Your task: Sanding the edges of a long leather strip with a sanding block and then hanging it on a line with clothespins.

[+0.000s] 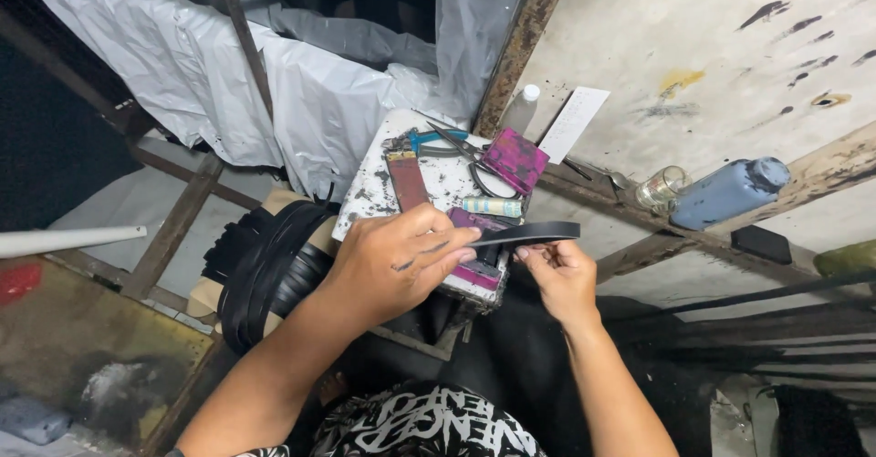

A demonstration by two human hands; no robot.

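Centre of the frame, both hands are on one flat black leather strap (534,233). The left hand (397,261) lies palm-down with fingers curled over the strap's near end, pressing it against the small white stained work slab (438,183). The right hand (558,270), just right of centre, is closed in a pinch, thumb and fingertips gripping the strap from below. The strap runs level between them, its free rounded end poking out to the right past the slab's edge, above the right hand.

On the slab, above the left hand, a narrow reddish-brown leather strip (408,181) lies lengthwise. Right of it sits a small pale patterned cylinder (493,207) on its side. Toward the slab's upper edge there are blue-handled pliers (429,138) and a pair of dark metal scissors (465,151), blades pointing up-left. A magenta-stained rectangular block (515,160) rests tilted at the upper right corner of the slab.

Left of the slab, a thick bundle of looped black straps (274,270) hangs over a cardboard edge. Upper left, crumpled grey plastic sheeting (301,92) is draped over a rusty metal frame. Over on the right, on a wooden ledge, a grey-blue plastic bottle (730,192) lies on its side, with a small clear glass jar (662,188) just beside it to the left. A white paper slip (573,124) leans against the stained wall above the slab.
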